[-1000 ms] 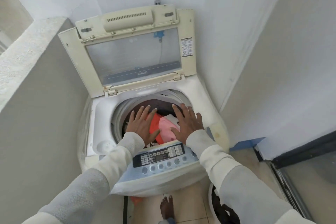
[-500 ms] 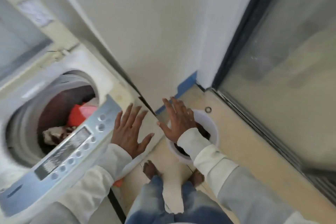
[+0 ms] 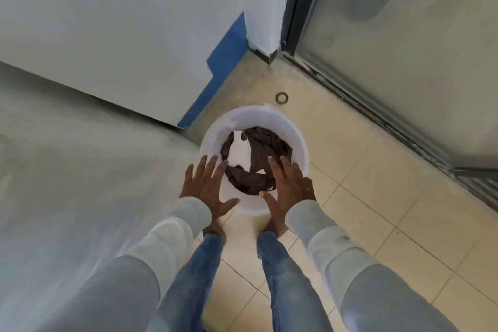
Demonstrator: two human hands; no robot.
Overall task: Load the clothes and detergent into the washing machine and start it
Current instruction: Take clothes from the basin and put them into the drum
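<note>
While both arms reach down over the tiled floor, the step in hand looks like fetching more laundry for the washing machine, which is out of view. A white bucket stands upright on the tiles just in front of the person's feet, its round mouth facing straight up at the camera, near the wall corner with the blue strip and the glass door. Inside it lies a dark brown garment, crumpled in a loose ring along the wall and bottom, so it has no clear long axis; bare white bottom shows in the middle. The left hand hangs over the near left rim and the right hand over the near right rim, fingers straight and spread, holding nothing. Whether either touches the rim I cannot tell. The next move probably calls for both hands to go lower into the bucket and gather the cloth in one bundle, leaving no trailing ends.
</note>
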